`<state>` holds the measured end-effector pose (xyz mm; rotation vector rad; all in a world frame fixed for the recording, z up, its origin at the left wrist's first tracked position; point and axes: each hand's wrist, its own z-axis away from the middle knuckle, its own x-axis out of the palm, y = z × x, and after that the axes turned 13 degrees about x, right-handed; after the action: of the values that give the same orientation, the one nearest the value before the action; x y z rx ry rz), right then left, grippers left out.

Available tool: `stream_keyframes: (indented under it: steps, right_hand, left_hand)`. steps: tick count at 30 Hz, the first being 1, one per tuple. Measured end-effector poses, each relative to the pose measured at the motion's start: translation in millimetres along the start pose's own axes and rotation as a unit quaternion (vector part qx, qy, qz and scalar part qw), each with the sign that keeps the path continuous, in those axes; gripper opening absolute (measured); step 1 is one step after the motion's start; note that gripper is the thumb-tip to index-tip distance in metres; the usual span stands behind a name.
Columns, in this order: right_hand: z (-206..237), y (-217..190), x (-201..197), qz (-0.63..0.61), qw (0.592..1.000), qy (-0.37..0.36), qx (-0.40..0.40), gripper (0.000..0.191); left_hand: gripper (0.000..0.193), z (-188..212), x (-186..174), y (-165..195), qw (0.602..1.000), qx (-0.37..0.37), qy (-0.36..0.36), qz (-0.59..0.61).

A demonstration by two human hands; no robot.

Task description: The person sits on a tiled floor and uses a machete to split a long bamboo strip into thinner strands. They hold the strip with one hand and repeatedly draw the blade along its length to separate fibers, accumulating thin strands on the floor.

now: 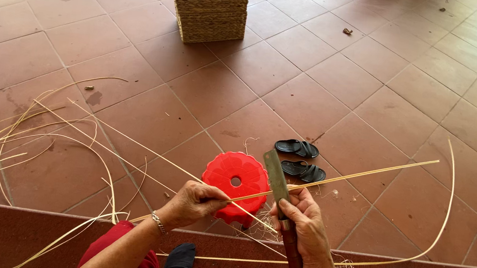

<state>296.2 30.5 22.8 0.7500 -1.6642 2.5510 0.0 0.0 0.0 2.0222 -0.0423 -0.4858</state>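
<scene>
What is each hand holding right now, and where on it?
The right hand grips a knife by its dark handle, blade pointing up. The left hand pinches a thin bamboo strip near its lower end, close to the blade.

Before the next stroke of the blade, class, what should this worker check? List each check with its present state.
1. Right hand grips the knife firmly by the handle: ok.
2. Left hand pinches the cane strip: ok.
3. Blade meets the strip between the hands: ok.
4. Left fingertips clear of the cutting edge: cannot tell, they sit close to it.
5. Red stool and sandals out of the strip's way: not ok, they lie right beneath it.
6. Loose strips clear of the feet: cannot tell.
</scene>
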Motion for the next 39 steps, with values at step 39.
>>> stream_keyframes:
  steps: [39]
  right_hand:
    - [9.3,-13.2,-15.1,-0.036,0.997,0.041,-0.052,0.025]
  left_hand:
    - [0.015,24.8,-60.6,-26.2,0.982,-0.181,-0.018,0.058]
